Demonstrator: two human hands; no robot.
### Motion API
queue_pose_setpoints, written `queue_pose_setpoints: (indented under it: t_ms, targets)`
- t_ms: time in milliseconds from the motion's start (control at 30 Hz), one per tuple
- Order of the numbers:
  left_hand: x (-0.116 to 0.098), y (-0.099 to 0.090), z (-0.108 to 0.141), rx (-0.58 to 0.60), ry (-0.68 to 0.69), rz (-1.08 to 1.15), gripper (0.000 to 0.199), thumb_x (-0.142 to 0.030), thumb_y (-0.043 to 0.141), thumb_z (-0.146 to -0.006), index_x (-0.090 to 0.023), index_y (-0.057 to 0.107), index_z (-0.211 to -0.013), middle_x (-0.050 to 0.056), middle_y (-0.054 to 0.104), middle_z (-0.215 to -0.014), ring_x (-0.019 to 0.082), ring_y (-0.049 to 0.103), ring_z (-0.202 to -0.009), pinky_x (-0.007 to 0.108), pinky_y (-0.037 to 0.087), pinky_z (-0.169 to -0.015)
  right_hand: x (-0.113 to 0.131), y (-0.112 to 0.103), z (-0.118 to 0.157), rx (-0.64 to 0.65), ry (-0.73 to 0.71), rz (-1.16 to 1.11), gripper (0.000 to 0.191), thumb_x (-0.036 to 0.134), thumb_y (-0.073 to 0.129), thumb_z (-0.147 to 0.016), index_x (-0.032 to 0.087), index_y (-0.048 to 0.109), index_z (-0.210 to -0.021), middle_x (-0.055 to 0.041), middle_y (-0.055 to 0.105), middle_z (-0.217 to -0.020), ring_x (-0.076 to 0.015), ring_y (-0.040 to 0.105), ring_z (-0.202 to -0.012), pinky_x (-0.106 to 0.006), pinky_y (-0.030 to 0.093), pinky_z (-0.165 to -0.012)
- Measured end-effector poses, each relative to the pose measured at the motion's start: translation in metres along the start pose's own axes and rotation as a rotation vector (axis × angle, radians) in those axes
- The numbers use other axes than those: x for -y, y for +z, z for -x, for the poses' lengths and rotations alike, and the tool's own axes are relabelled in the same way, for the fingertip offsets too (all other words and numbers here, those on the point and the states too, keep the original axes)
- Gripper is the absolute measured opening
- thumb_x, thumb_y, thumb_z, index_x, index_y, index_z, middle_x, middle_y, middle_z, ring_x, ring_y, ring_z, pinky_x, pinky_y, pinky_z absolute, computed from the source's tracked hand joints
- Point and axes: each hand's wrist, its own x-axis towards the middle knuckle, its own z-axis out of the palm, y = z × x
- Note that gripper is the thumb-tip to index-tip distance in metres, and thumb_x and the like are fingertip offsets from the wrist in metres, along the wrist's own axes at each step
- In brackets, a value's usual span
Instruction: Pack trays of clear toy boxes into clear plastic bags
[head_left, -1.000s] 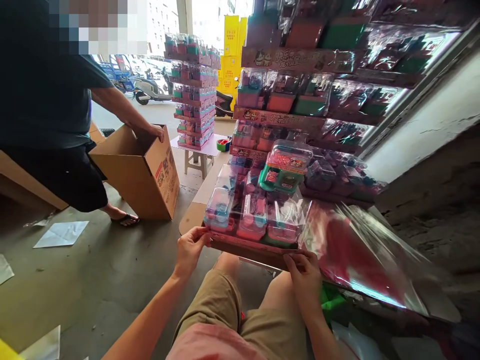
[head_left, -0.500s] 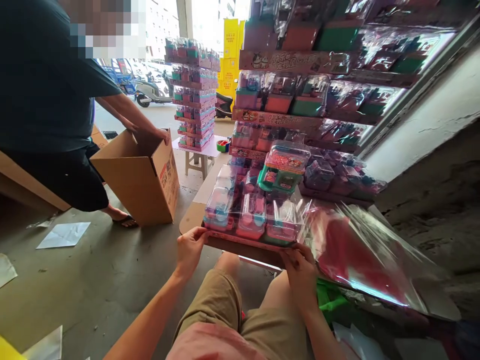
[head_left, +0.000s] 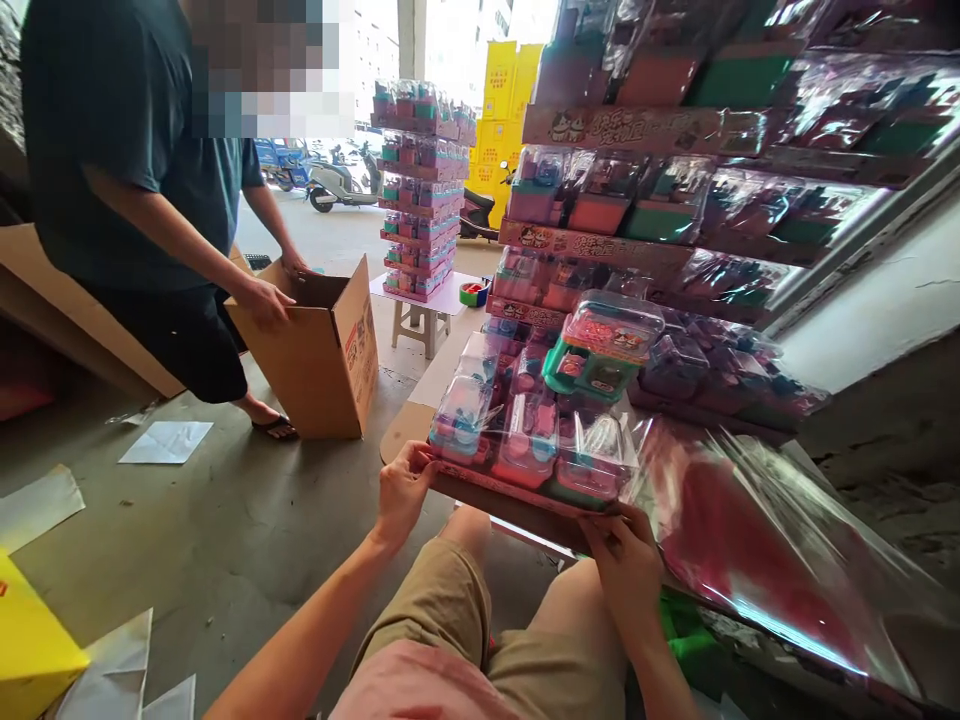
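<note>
A low cardboard display tray (head_left: 487,484) sits on the table before me, filled with clear-lidded plastic toy boxes (head_left: 527,440) in pink, teal and green. Its front left corner is pinched between the thumb and fingers of my left hand (head_left: 403,492). My right hand (head_left: 624,555) is closed at the front right corner, its fingertips partly hidden. Clear film glints over the boxes near that side. One more toy box (head_left: 604,345), green with a clear lid, rests on top of the others towards the back.
Wrapped trays (head_left: 600,240) rise in a tall stack behind. Clear film (head_left: 780,540) spreads over the table's right side. A co-worker (head_left: 150,200) at left holds an open carton (head_left: 300,375). Another tray stack (head_left: 421,190) stands on a stool (head_left: 424,325). Papers (head_left: 165,442) lie on the floor.
The view has swung left, so everything appears further right. My hands stay at the tray's front corners. The co-worker has straightened somewhat and shifted their hands on the carton's rim.
</note>
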Motion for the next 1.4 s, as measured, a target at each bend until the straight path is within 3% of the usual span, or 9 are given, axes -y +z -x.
queue_pose_setpoints:
  t_ms: [367,633,1167,1400]
  targets:
    - [0.002,-0.003,0.0,0.013,0.002,0.011,0.016,-0.035,0.055,-0.075,-0.021,0.055,-0.082,-0.003,0.061,-0.06,0.014,0.06,-0.057,0.021,0.043,-0.056,-0.015,0.004,0.006,0.065,0.041,-0.01,0.042,0.057,0.056,-0.074,0.017,0.066,-0.061,-0.0092,0.056,-0.09,-0.0163,0.057,-0.064,-0.03,0.048,-0.055]
    - [0.01,-0.002,-0.003,0.02,0.036,-0.006,0.013,-0.032,0.056,-0.074,-0.021,0.056,-0.082,-0.005,0.06,-0.058,0.012,0.058,-0.054,0.02,0.042,-0.055,-0.005,0.001,0.003,0.049,0.061,-0.012,0.048,0.061,0.054,-0.074,0.016,0.066,-0.063,-0.0101,0.056,-0.09,-0.0183,0.059,-0.069,-0.031,0.049,-0.061]
    - [0.011,-0.001,-0.001,-0.016,0.048,-0.136,0.014,-0.034,0.054,-0.079,-0.022,0.056,-0.086,-0.003,0.064,-0.065,0.015,0.06,-0.061,0.023,0.041,-0.06,-0.007,0.007,0.005,-0.029,-0.054,0.071,0.046,0.058,0.051,-0.079,0.017,0.066,-0.065,-0.0092,0.058,-0.086,-0.0192,0.056,-0.071,-0.034,0.047,-0.066]
    - [0.013,-0.001,0.0,-0.051,0.076,-0.175,0.015,-0.036,0.056,-0.078,-0.023,0.058,-0.085,-0.003,0.063,-0.064,0.016,0.061,-0.063,0.023,0.041,-0.061,-0.018,0.012,0.012,-0.047,-0.143,0.1,0.032,0.044,0.055,-0.081,0.016,0.065,-0.069,-0.0098,0.056,-0.092,-0.019,0.055,-0.077,-0.034,0.047,-0.07]
